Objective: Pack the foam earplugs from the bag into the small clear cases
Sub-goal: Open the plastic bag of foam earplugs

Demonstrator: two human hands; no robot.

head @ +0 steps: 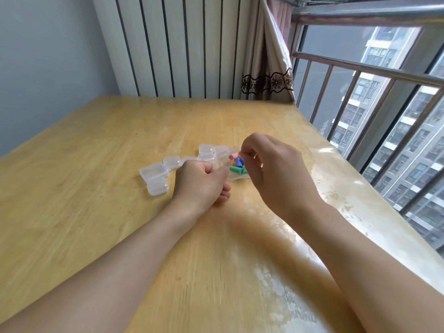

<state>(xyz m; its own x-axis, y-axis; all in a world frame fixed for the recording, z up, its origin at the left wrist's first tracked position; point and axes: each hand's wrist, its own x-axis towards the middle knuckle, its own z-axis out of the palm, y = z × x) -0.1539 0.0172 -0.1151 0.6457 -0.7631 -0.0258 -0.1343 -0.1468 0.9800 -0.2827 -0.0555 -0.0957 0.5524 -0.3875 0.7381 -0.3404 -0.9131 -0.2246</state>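
Both hands are pinching the small clear plastic bag [236,173] of coloured foam earplugs [238,164] mid-desk: left hand [200,181] gripping its near-left edge, right hand [269,164] its top. Small clear lidded cases [157,175] are lying just left, nearer the left hand.

The table [120,145] is yellow-brown wood. The cases [157,174] are see-through and a bit white. The bag [236,175] is clear, with earplugs [236,162] inside in pink, blue and green. The far wall [182,44] is white with dark stripes. The curtain [269,68] is tan with a dark flower band.
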